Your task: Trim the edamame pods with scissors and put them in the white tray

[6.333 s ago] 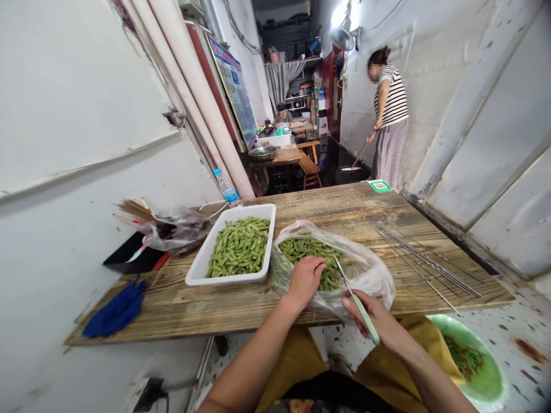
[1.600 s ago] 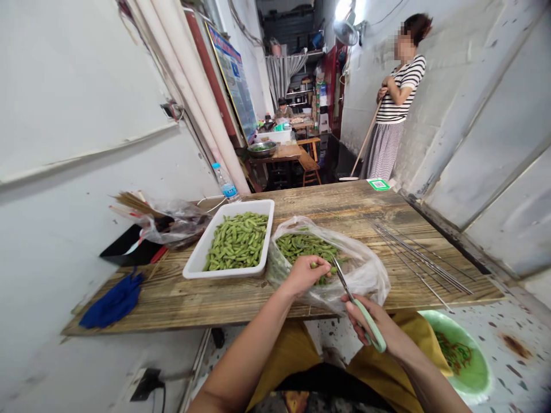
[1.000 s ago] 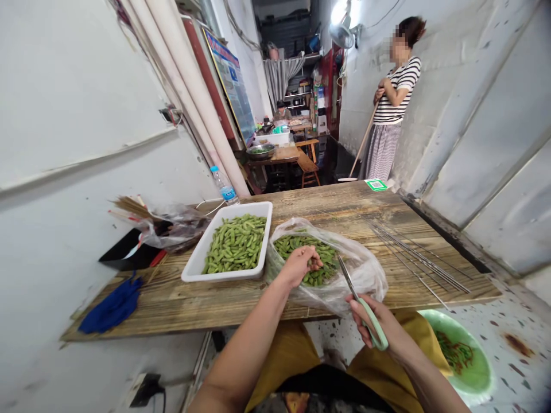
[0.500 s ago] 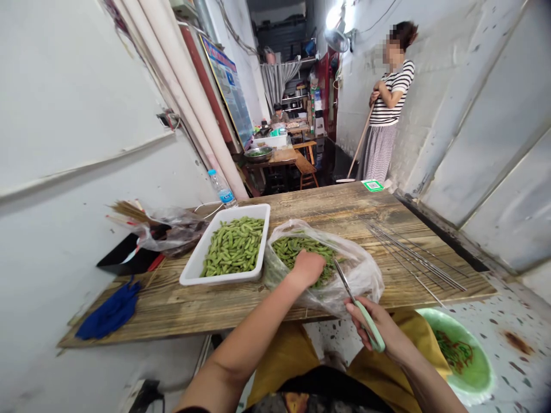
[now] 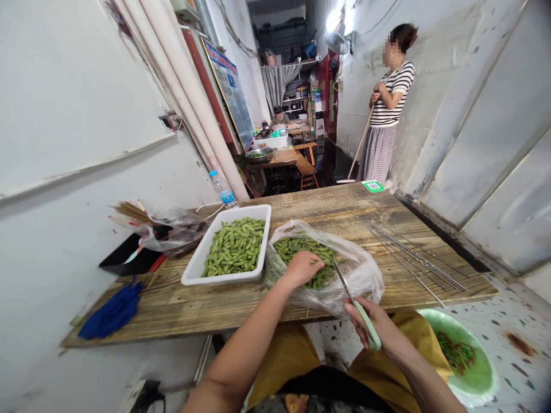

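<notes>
My left hand (image 5: 303, 268) is over the open clear plastic bag (image 5: 357, 264). Its thumb and fingers pinch what looks like a small green edamame pod, mostly covered by the fingers. Loose edamame pods (image 5: 289, 246) fill the bag around it. In my right hand (image 5: 373, 324) are scissors (image 5: 365, 321) with pale green handles. Their blades point up and away from me, with the tips at the bag's opening near my left fingers. To the left of the bag, a white plastic tray (image 5: 194, 268) holds a heap of edamame pods (image 5: 235, 246).
Metal skewers (image 5: 417, 261) lie at the table's right. A water bottle (image 5: 224, 192), a black box (image 5: 124, 255) and blue cloth (image 5: 112, 312) are on the left. A green basin (image 5: 480, 367) with scraps stands on the floor. A person (image 5: 390, 109) holding a long handle stands beyond.
My left hand has lifted slightly out of the pods and turned, its fingertips now pinched above them. The scissors have hardly moved.
</notes>
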Motion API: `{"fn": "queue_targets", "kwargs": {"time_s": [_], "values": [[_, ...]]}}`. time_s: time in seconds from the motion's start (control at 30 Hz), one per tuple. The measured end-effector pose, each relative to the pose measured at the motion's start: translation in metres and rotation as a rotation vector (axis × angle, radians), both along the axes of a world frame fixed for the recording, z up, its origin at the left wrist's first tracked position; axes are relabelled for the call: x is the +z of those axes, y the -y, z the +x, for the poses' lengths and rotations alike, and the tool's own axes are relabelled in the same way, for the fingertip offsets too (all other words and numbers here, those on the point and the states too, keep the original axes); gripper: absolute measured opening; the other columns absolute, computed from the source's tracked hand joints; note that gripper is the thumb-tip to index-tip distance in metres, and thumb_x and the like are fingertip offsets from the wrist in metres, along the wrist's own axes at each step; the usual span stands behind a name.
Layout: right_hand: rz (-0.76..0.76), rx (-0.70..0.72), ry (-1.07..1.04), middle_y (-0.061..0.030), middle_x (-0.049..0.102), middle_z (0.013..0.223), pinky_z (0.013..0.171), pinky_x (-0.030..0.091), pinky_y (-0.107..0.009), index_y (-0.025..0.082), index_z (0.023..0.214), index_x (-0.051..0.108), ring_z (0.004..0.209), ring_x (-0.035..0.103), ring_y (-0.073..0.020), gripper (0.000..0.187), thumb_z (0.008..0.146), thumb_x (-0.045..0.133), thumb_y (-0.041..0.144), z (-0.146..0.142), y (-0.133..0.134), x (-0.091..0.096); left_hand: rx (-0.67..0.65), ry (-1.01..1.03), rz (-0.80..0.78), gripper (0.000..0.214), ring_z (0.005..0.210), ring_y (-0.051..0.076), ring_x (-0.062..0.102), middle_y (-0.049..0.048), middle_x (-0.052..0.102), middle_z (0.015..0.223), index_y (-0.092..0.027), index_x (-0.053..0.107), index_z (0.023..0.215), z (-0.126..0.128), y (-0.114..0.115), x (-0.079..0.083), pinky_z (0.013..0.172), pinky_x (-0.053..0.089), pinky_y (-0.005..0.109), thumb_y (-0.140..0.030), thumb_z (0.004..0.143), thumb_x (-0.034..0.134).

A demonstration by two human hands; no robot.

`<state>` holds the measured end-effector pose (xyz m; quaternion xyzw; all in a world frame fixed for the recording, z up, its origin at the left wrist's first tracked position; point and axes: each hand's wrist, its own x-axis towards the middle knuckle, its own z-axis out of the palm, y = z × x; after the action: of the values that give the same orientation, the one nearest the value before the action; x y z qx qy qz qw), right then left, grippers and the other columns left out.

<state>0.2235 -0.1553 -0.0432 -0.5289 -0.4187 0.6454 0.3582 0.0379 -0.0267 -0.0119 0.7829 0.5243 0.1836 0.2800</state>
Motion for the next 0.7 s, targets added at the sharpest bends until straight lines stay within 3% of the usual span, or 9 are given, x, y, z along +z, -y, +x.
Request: {"fn": "queue_targets", "kwargs": {"time_s": [0.2, 0.53, 0.7], "values": [[0.033, 0.052, 0.008, 0.0102, 0.042, 0.051, 0.032, 0.036, -0.018, 0.017, 0.094, 0.054, 0.036, 0.036, -0.0053, 0.050, 0.070, 0.065, 0.060, -0.003, -0.002, 0.001, 0.020, 0.263, -0.158, 0.028, 0.070, 0.017, 0.062, 0.0045, 0.073, 0.072, -0.013, 0.075, 0.074, -0.003, 0.006, 0.001, 0.071, 0.044, 0.025, -0.035, 0.075, 0.058], [-0.015, 0.039, -0.110, 0.0118, 0.036, 0.051, 0.030, 0.027, -0.015, 0.020, 0.083, 0.051, 0.034, 0.028, -0.0023, 0.046, 0.070, 0.066, 0.061, -0.006, -0.001, 0.001, -0.006, 0.305, -0.231, 0.030, 0.059, 0.012, 0.052, 0.0038, 0.069, 0.064, -0.011, 0.075, 0.071, -0.001, 0.013, 0.006, 0.062, 0.038, 0.023, -0.037, 0.072, 0.059], [-0.073, 0.021, -0.014, 0.0126, 0.034, 0.045, 0.026, 0.026, -0.015, 0.021, 0.077, 0.047, 0.028, 0.029, -0.0028, 0.046, 0.069, 0.065, 0.063, -0.009, -0.001, -0.005, 0.028, 0.303, -0.327, 0.030, 0.056, 0.011, 0.048, 0.0032, 0.068, 0.063, -0.012, 0.074, 0.072, 0.000, 0.014, 0.004, 0.056, 0.035, 0.022, -0.039, 0.069, 0.061]]}}
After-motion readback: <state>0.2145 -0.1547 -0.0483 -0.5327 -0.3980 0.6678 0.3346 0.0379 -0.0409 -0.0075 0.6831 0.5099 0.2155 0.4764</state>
